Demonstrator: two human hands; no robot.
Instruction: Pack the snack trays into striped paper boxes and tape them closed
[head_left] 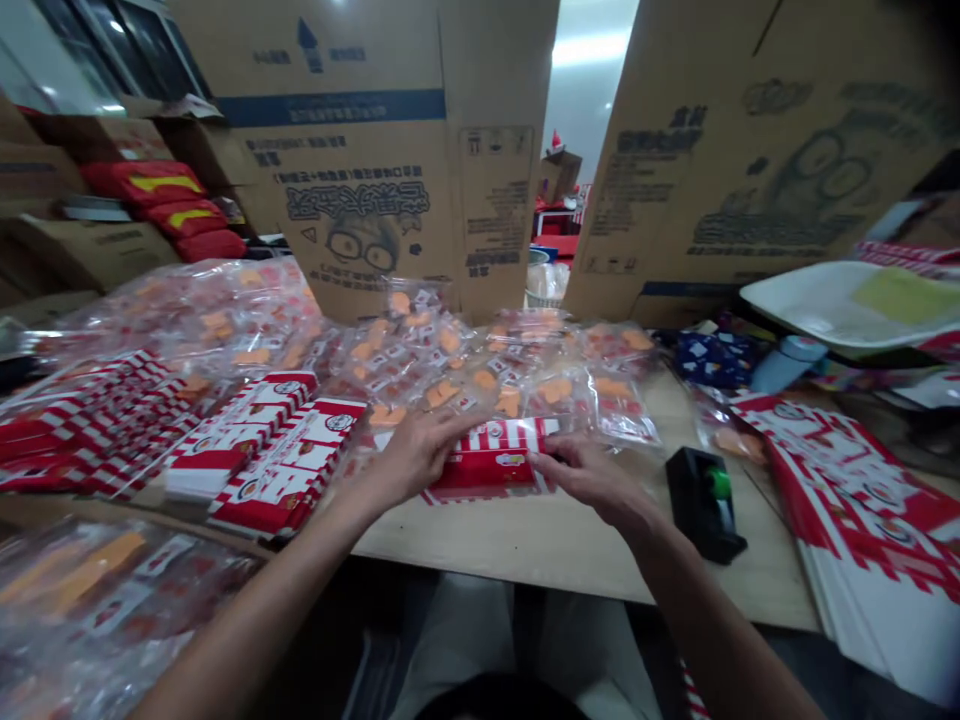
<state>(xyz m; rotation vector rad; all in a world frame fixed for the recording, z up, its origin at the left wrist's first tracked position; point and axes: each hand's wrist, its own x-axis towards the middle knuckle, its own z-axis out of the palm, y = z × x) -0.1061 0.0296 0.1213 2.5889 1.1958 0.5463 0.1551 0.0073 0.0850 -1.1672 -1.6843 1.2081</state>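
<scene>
A red and white striped paper box (491, 462) lies on the wooden table (555, 545) in front of me. My left hand (416, 452) grips its left end, fingers curled over the top edge. At the box's right end, the fingers of my right hand (589, 476) pinch the edge. Just behind the box lies a heap of clear plastic bags (450, 370) holding orange and red items.
Stacks of flat red and white boxes (262, 455) lie to the left, more (862, 510) to the right. A black tape dispenser (701, 500) sits by my right hand. Large cardboard cartons (390, 150) stand behind. A white tray (832, 300) rests far right.
</scene>
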